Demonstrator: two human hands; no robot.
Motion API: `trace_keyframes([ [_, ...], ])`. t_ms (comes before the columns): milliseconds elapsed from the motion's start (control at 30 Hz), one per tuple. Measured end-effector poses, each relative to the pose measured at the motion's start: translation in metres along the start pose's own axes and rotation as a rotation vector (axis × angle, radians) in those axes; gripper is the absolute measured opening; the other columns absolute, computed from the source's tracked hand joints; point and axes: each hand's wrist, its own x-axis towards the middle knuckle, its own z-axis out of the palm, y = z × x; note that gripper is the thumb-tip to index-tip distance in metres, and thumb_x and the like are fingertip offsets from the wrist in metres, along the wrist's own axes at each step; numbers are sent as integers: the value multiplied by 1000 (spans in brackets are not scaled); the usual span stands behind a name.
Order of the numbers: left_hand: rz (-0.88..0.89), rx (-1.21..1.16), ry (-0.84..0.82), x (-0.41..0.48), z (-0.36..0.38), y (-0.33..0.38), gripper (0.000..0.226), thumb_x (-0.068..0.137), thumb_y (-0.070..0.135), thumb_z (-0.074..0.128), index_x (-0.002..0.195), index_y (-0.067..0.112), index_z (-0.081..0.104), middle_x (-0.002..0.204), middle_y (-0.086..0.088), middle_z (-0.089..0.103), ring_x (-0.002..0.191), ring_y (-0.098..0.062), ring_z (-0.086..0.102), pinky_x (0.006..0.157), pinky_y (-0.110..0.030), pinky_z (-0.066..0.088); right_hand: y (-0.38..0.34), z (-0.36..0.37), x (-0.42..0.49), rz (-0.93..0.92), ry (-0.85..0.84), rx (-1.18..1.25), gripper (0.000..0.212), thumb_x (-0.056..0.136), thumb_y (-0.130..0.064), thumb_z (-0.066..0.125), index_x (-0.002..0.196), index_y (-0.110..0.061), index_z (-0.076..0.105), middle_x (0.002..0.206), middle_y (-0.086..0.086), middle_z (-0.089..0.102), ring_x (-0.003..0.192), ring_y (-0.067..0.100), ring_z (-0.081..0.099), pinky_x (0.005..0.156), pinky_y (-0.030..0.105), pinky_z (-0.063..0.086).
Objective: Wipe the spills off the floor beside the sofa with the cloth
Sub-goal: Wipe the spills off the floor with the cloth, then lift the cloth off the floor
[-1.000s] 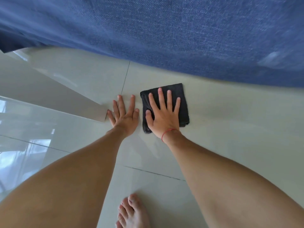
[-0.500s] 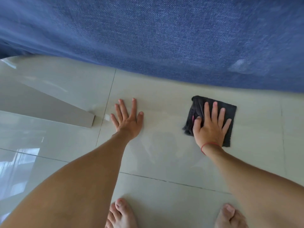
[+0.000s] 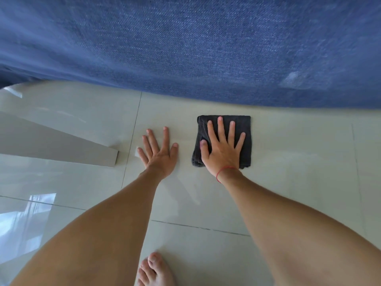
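Observation:
A dark grey folded cloth (image 3: 245, 124) lies on the pale glossy floor tiles (image 3: 299, 162), just in front of the blue sofa (image 3: 206, 48). My right hand (image 3: 223, 149), a red string at its wrist, presses flat on the cloth with fingers spread and covers its middle. My left hand (image 3: 159, 155) rests flat on the bare tile a short gap to the cloth's left, fingers apart, holding nothing. A small pale patch (image 3: 137, 152) sits on the floor by its little finger.
The sofa's fabric edge runs across the whole upper view, close beyond the cloth. A grey slanted panel (image 3: 51, 149) ends just left of my left hand. My bare foot (image 3: 154, 271) stands at the bottom centre. Tile stretches to the right.
My right hand slid the cloth out to the right along the sofa, then back left toward my left hand. The left hand stayed planted on the tile.

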Motion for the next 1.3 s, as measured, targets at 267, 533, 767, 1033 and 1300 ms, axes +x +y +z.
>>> trace_keyframes([
  [267, 87, -122, 360, -8, -10, 50, 42, 97, 37, 40, 125, 8, 52, 126, -16, 49, 118, -34, 46, 98, -42, 37, 40, -32, 2, 311, 285, 303, 65, 87, -51, 52, 137, -10, 44, 143, 12, 43, 129, 32, 41, 104, 43, 31],
  [533, 8, -135, 21, -2, -13, 104, 68, 82, 52, 65, 129, 6, 47, 131, -13, 53, 123, -30, 52, 102, -41, 44, 33, -56, 22, 588, -18, 309, 53, 89, -48, 56, 121, -5, 54, 129, 16, 55, 119, 35, 51, 98, 40, 42],
  [767, -12, -250, -50, 0, -13, 111, 59, 88, 35, 66, 132, 2, 46, 136, -15, 48, 124, -31, 52, 105, -37, 44, 35, -59, 22, 649, -56, 551, 49, 90, -36, 62, 123, -3, 50, 129, 17, 56, 116, 37, 58, 90, 39, 48],
  [1033, -115, -172, -226, -37, -11, 100, 61, 90, 24, 64, 139, -1, 37, 139, -19, 47, 123, -33, 57, 99, -37, 51, 30, -63, -16, 737, -203, 597, 49, 87, -26, 68, 126, 0, 51, 131, 19, 58, 119, 35, 58, 94, 38, 48],
  [1300, -144, -211, -384, -126, -33, 67, 39, 88, 15, 51, 125, 4, 56, 122, -15, 64, 112, -31, 63, 93, -40, 56, 7, -107, -88, 660, -302, 572, 40, 90, -23, 63, 124, -5, 56, 128, 15, 61, 118, 33, 59, 93, 35, 49],
])
